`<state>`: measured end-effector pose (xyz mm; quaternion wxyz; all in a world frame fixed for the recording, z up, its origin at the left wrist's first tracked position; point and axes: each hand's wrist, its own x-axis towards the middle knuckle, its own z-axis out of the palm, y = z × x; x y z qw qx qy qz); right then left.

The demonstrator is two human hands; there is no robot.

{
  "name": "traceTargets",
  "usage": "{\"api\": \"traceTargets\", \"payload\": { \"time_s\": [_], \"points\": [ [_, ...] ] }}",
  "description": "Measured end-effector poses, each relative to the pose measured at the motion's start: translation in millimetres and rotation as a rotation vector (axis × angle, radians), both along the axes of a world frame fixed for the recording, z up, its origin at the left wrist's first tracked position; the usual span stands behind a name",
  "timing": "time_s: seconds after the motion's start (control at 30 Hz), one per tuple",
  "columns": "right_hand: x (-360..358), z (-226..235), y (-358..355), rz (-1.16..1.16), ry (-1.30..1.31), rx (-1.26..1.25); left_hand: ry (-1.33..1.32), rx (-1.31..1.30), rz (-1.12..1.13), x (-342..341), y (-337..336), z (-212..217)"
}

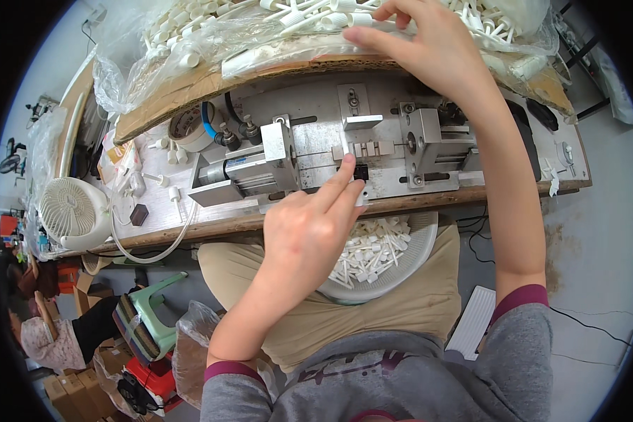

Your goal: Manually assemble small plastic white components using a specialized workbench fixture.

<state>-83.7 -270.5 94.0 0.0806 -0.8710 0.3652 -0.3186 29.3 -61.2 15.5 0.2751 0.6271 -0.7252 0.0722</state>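
My left hand (304, 228) is over the near side of a metal clamping fixture (373, 149) on the bench. Its index finger is stretched out and the tip touches or nearly touches the small blocks in the middle; the thumb is hidden. My right hand (432, 49) reaches across to a heap of white plastic caps with thin stems (295, 15) at the back. Its thumb and fingers are apart, with nothing visible between them. In my lap sits a pale round basin (423, 254) holding many similar white stemmed parts (373, 257).
Pneumatic cylinders (243, 169) flank the fixture, with a tape roll (191, 128) behind the left one. A white fan (74, 213) stands at the bench's left end. Cardboard (144, 121) edges the heap. A green stool (151, 316) and another person (49, 341) are at lower left.
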Motion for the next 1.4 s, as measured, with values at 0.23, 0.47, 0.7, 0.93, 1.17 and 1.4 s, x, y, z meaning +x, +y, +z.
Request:
{"api": "traceTargets", "payload": {
  "time_s": [0.23,0.47,0.7,0.93,1.17,1.4],
  "points": [
    [3,0,-2,0.077,-0.054,0.138,0.030,0.061,-0.013,5,-13,-5],
    [-33,-36,66,0.404,-0.241,0.100,0.130,0.127,-0.076,19,-14,2],
    [-60,-76,118,0.384,-0.040,-0.071,0.267,-0.309,-0.070,49,-72,76],
    [-43,-79,126,0.338,0.290,-0.151,0.004,-0.087,0.184,49,-142,85],
    [-38,-79,119,0.349,0.288,-0.106,0.182,0.279,0.188,51,-142,115],
    [-46,-70,112,0.410,0.043,0.091,-0.015,0.009,0.190,71,-140,91]
  ]
}}
